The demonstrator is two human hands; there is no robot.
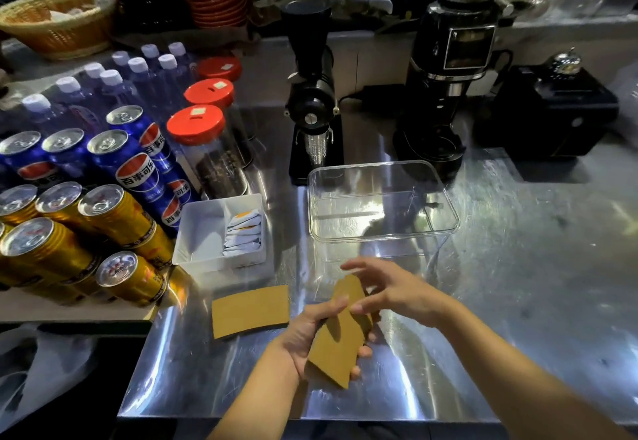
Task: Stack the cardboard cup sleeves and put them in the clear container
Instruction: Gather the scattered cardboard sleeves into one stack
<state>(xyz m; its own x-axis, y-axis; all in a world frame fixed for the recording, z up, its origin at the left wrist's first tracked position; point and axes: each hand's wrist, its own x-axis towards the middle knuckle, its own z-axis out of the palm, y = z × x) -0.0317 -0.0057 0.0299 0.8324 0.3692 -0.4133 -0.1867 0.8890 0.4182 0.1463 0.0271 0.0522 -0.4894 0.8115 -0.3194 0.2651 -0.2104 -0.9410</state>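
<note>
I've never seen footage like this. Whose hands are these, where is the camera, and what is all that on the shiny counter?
No machine here: a person works with bare hands, and the single picture comes from a wide-angle camera worn on their head, looking forward and down. The left hand holds some flat brown cardboard cup sleeves, how many I cannot tell; the right hand hovers over their top end, fingers spread, somewhat blurred. Another sleeve lies flat on the steel counter, to the left of the hands. Just beyond the hands stands the clear container, open and empty. Left of it is a white tray holding small packets. Further left stand drink cans, water bottles and red-lidded jars. At the back stand two black coffee grinders.
</note>
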